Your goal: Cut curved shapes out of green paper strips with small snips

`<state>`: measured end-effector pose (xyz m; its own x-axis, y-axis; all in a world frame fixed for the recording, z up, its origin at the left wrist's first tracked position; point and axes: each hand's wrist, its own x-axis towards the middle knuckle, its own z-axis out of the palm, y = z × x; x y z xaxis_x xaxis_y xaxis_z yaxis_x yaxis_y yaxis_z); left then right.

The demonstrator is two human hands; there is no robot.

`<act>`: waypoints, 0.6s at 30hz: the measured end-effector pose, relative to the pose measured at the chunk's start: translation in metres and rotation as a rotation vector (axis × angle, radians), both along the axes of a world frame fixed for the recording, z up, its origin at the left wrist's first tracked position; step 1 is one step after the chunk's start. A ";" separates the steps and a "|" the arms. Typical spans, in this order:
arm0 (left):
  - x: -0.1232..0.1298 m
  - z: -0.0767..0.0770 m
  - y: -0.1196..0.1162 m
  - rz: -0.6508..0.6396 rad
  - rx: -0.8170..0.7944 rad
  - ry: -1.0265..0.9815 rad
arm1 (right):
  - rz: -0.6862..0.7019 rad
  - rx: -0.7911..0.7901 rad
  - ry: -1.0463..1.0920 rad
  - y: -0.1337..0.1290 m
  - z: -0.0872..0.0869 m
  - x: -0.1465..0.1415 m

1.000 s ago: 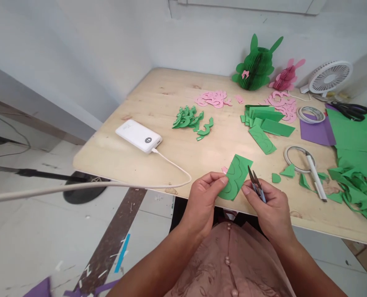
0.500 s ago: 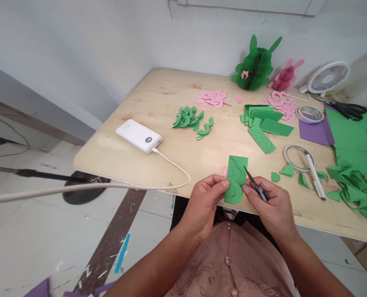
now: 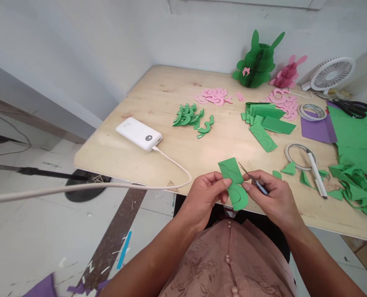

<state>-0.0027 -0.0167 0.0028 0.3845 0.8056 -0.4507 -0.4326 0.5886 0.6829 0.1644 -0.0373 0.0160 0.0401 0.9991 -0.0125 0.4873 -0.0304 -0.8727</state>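
A green paper piece (image 3: 237, 194) with a curvy drawn outline is pinched in my left hand (image 3: 206, 196) at its left side, over the table's front edge. Its lower end is rounded and a notch shows on its right side. My right hand (image 3: 273, 196) is closed on small scissors (image 3: 257, 183), whose dark blades point up and left beside the paper. The right thumb and fingertips are at the paper's right edge. Beyond lie a stack of green paper strips (image 3: 268, 117), one with a drawn outline, and a pile of green cut-outs (image 3: 188, 115).
A white power bank (image 3: 139, 134) with a cable (image 3: 174, 163) lies left. Pink cut-outs (image 3: 213, 96), a green paper rabbit (image 3: 259, 64), a pink one (image 3: 287, 74) and a fan (image 3: 333, 74) stand behind. At right are tape rolls (image 3: 312, 112), a marker (image 3: 317, 175), black scissors (image 3: 352, 108) and green scraps (image 3: 359, 181).
The green paper has turned, its top tipping left and its rounded end swinging right. The scissors have shifted slightly right and lower with my right hand.
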 end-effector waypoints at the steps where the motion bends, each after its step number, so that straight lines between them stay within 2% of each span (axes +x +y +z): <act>1: 0.000 -0.001 0.000 0.010 -0.016 -0.016 | -0.052 0.001 0.005 -0.002 -0.003 -0.001; 3: 0.001 -0.001 -0.001 0.035 -0.042 -0.039 | -0.136 -0.001 0.011 -0.008 -0.008 -0.002; 6: 0.003 -0.002 -0.002 0.070 -0.062 -0.055 | -0.160 0.037 0.106 -0.020 -0.016 -0.001; 13: 0.004 -0.003 -0.003 0.100 -0.079 -0.051 | -0.055 -0.014 0.397 -0.049 -0.032 0.008; 18: 0.003 -0.002 -0.002 0.136 -0.047 -0.020 | 0.059 -0.062 0.407 -0.058 -0.024 0.013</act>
